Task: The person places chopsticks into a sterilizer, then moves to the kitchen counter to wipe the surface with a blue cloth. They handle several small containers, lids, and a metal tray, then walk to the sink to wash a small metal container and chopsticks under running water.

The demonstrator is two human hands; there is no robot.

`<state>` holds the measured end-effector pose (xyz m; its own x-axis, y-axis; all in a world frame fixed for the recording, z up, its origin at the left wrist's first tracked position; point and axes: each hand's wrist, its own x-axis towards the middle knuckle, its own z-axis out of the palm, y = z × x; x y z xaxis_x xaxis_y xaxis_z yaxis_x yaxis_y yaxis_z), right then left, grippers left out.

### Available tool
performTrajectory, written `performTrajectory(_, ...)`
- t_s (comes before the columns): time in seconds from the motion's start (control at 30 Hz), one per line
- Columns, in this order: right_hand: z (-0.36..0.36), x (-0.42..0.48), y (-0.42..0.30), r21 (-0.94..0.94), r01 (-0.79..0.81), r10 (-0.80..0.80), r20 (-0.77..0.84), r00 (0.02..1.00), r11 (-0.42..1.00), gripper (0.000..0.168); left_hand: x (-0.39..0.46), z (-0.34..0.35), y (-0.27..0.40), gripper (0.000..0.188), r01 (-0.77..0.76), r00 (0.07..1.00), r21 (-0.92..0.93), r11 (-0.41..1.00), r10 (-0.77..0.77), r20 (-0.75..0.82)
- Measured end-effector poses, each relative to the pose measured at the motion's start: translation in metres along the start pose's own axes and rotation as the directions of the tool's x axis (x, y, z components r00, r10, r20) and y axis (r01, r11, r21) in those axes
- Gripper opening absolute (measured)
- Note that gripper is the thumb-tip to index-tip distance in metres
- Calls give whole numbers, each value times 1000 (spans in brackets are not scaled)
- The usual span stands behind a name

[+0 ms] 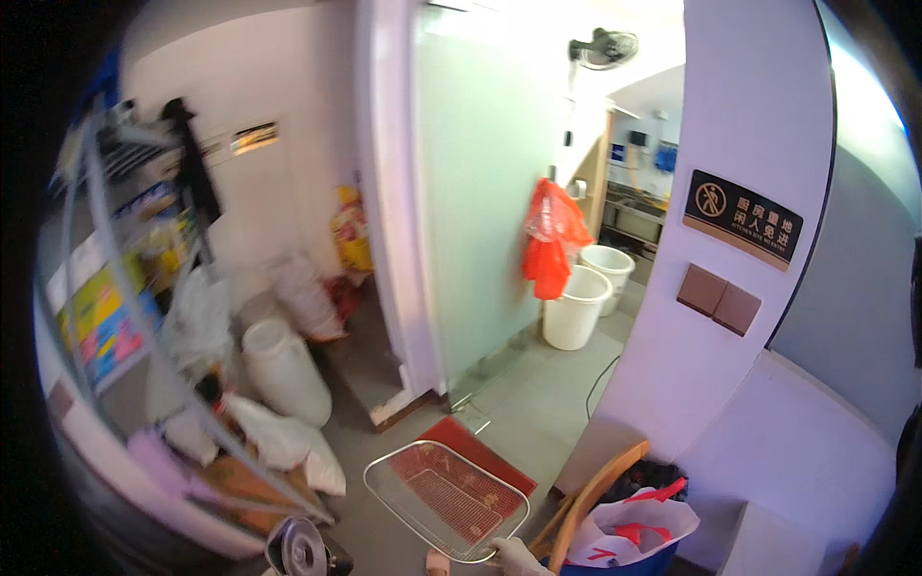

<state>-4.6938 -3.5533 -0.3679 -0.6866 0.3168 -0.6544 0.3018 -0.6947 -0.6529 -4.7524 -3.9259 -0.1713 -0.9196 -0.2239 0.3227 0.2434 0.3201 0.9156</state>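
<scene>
My right hand (517, 556), in a pale glove, grips the near rim of a rectangular wire-mesh basket (452, 498). Nothing clearly lies in the basket; the red mat (515, 471) and the grey floor show through its mesh. My left hand is not in view. At the bottom left stands out a round, shiny metal container (302, 551) with a lid-like top; what supports it is hidden. Between it and the basket, the tip of a light pink shoe (437, 562) shows on the floor.
A doorway with a frosted glass panel (482, 180) leads to white buckets (573, 317). At left are a metal-framed rack (115, 259), sacks (270, 432) and a white plastic drum (288, 374). A wooden chair back (598, 489) and a lined bin (634, 529) are at right.
</scene>
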Motion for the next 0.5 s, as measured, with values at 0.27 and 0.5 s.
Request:
performTrajectory(0.27, 14, 110, -117, 189, 19, 40, -302, 953, 982, 15, 236, 240, 5, 15, 384, 906, -364, 848, -272, 323)
performTrajectory(0.5, -21, 218, -193, 382, 187, 15, -467, 884, 905, 12, 316, 481, 33, 22, 491, 762, -474, 731, -96, 641)
